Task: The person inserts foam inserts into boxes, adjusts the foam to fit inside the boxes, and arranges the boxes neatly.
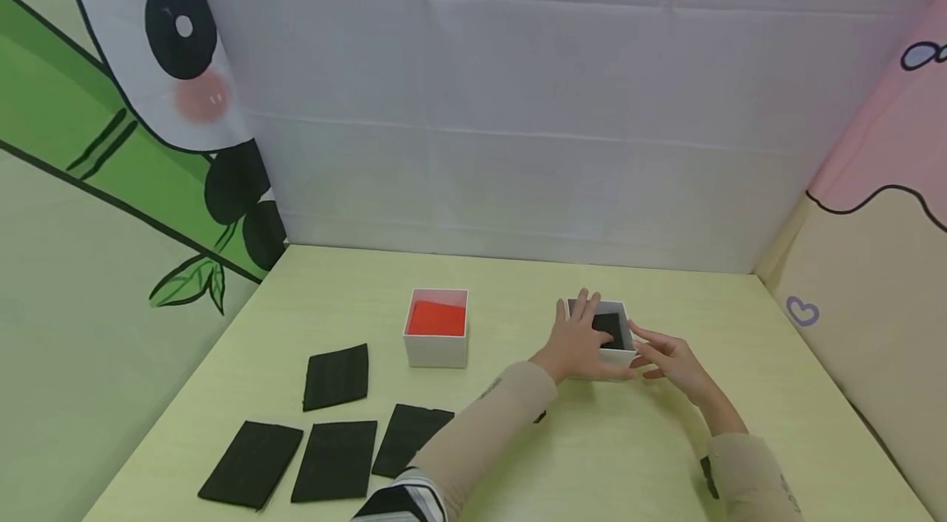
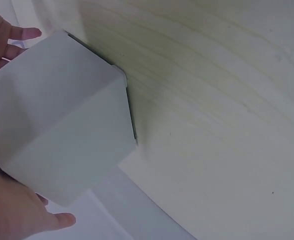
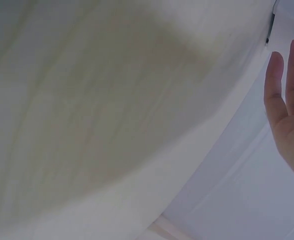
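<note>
A white open-topped box (image 1: pixel 620 357) stands on the right half of the table, with a flat black piece (image 1: pixel 611 326) inside it. My left hand (image 1: pixel 577 345) lies over the box's left side, its fingers spread and straight across the opening, partly hiding the contents. At the box's right side is my right hand (image 1: pixel 675 364), fingers extended near the wall; whether they all touch it I cannot tell. The left wrist view shows the box's plain outer walls (image 2: pixel 62 110) close up. In the right wrist view, the right hand's fingers (image 3: pixel 274 85) are straight.
Left of the hands stands a second white box (image 1: pixel 436 353) with a red piece (image 1: pixel 436 318) inside. Several flat black pieces (image 1: pixel 335 460) lie at the table's front left, one partly behind the left sleeve. A pale cloth wall (image 1: pixel 518 177) closes the table's back.
</note>
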